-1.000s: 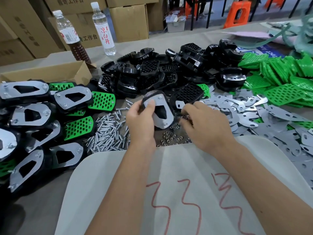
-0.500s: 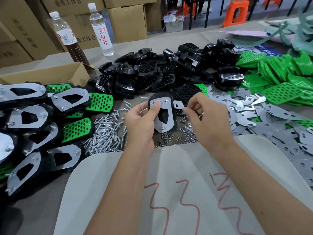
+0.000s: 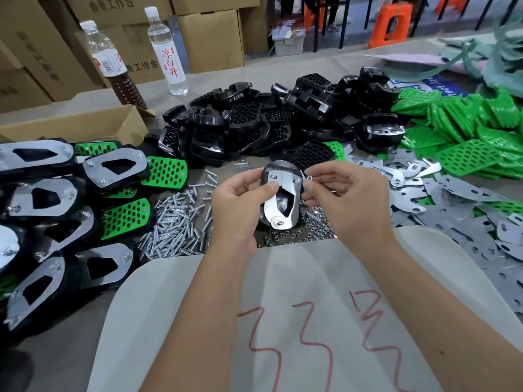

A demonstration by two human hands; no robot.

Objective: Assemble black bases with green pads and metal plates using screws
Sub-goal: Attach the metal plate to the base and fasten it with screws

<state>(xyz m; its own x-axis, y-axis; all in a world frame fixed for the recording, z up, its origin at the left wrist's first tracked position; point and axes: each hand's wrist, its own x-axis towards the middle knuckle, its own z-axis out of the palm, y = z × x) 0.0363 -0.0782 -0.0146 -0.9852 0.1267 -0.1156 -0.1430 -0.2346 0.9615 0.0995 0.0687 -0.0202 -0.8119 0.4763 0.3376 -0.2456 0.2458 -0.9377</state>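
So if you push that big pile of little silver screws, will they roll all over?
Probably some would. The screws have round, thin shafts and lie loose in a heap on the table, so a push would likely scatter them. Their wider heads should make them roll in curves, not far. They look like metal, so stiff and hard to break.

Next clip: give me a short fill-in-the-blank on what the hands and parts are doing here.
1. The left hand holds a black base with a ____ plate on top.
2. The right hand pinches a small ____ beside the base.
3. The loose screws lie to the ____ of the left hand.
4. The loose green pads are piled on the table's ____ side.

Missing words: metal; nut; left; right
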